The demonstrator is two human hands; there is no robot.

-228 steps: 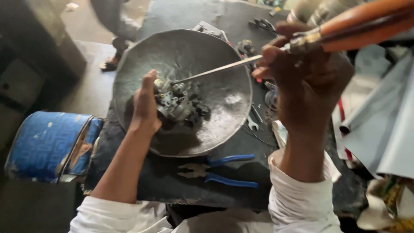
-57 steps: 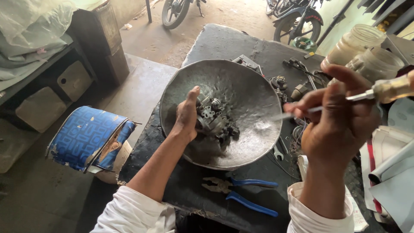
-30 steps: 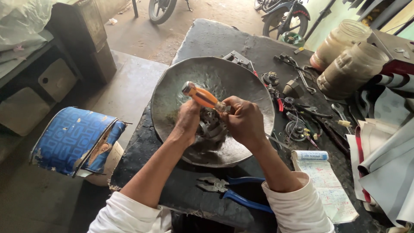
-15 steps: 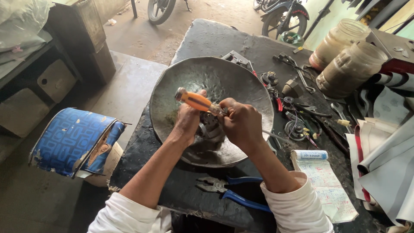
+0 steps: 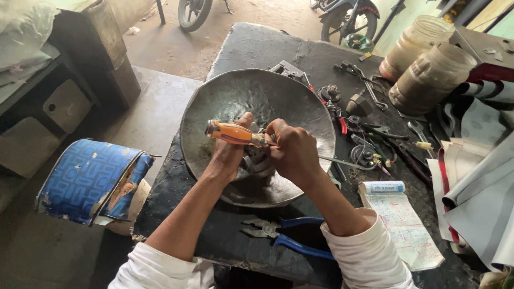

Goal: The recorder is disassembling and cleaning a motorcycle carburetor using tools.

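Your left hand (image 5: pixel 229 155) and right hand (image 5: pixel 292 152) are covering the dark metal part (image 5: pixel 256 160) in the pan (image 5: pixel 230 96), so you cannot tell its shape or how the fingers are gripping it. The right hand is also hiding the shaft and tip of the orange-handled screwdriver (image 5: pixel 231 133). The top edge is cutting off the two motorcycles (image 5: pixel 194 10). The small tools (image 5: pixel 364 144) beside the pan are tangling together, too small to sort out. Your right sleeve (image 5: pixel 369 257) is hiding the ends of the blue plier handles (image 5: pixel 292 241).

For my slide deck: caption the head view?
Both hands work a screwdriver into a metal part over a pan.
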